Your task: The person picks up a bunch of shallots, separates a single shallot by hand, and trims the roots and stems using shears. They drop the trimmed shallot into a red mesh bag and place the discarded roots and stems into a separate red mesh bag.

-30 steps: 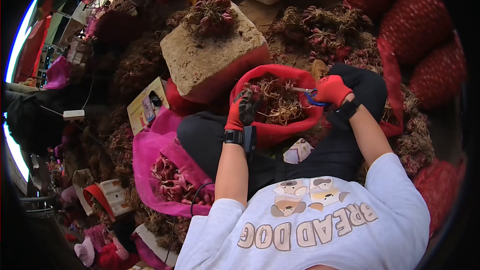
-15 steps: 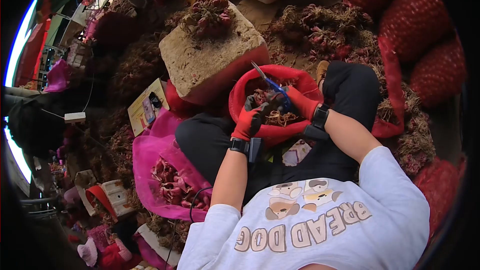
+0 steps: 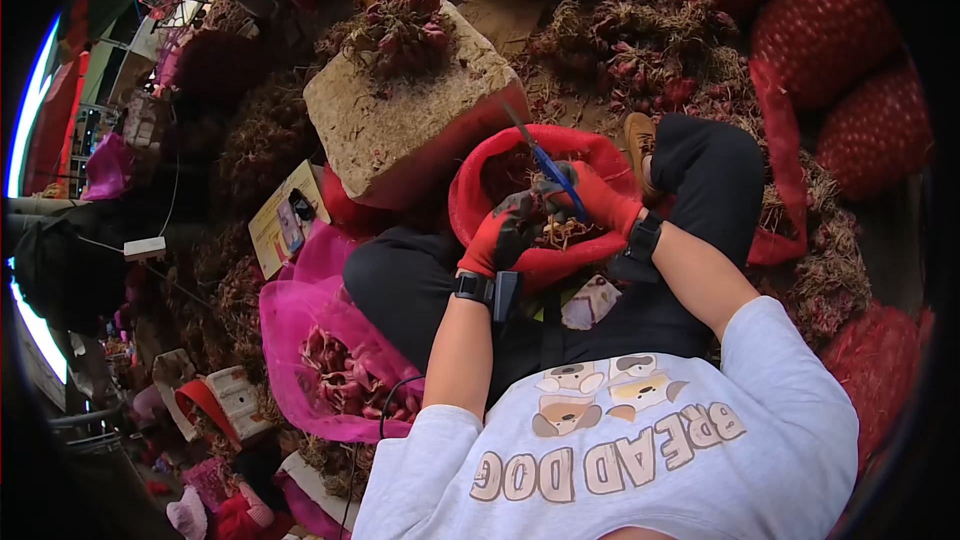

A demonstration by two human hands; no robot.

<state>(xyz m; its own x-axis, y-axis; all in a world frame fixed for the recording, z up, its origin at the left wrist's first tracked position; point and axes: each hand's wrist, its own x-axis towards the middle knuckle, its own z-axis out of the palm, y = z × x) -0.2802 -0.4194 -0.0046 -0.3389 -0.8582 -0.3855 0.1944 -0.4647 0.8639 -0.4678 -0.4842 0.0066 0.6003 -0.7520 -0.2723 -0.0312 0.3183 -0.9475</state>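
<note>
My right hand (image 3: 598, 198), in a red and dark glove, is closed round the blue handles of a pair of scissors (image 3: 548, 166), whose blades point up and to the left. My left hand (image 3: 500, 230), gloved alike, meets it with fingers pressed together; what it pinches is too small to make out. Both hands are over a red mesh bag (image 3: 470, 190) with its rim rolled open, and dry roots and trimmings (image 3: 565, 232) lie inside it. A pink mesh bag (image 3: 285, 340) holding shallots (image 3: 350, 375) lies beside my left knee.
A foam block (image 3: 400, 120) bears a bunch of shallots (image 3: 400, 30). More shallots with dry roots (image 3: 650, 50) lie on the ground beyond the red bag. Full red sacks (image 3: 825, 30) stand at the right. A person in a pale hat (image 3: 187, 513) is at the lower left.
The view has shifted slightly. The scissors are tilted a little differently, and my left hand's fingers have moved slightly beside them.
</note>
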